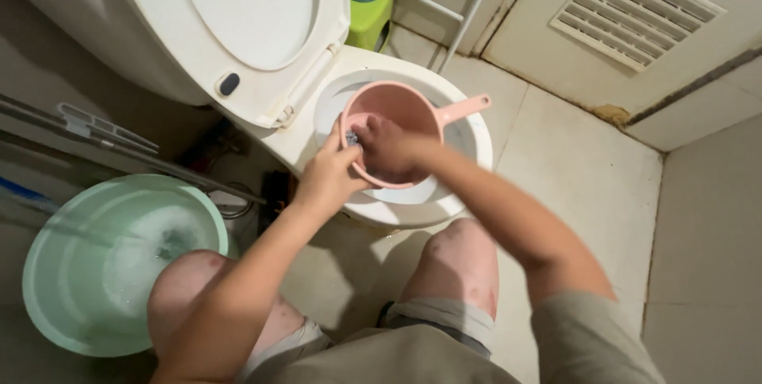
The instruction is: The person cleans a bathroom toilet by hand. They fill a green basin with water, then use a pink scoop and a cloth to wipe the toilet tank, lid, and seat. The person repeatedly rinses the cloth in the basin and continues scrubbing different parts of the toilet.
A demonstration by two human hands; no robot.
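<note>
A pink plastic scoop (401,106) with a straight handle pointing right is held over the open bowl of a white toilet (468,134). My left hand (327,174) grips the scoop's near-left rim. My right hand (386,146) reaches inside the scoop with fingers curled on a small grey scrubber (352,138), mostly hidden by the fingers. My bare knees show below, in front of the toilet.
A pale green basin (48,273) with soapy water sits on the floor at the left. The toilet lid (246,3) is raised. A green stool (371,19) stands behind the toilet; a vented door (627,11) is at the upper right. Metal rods (119,146) lean at the left.
</note>
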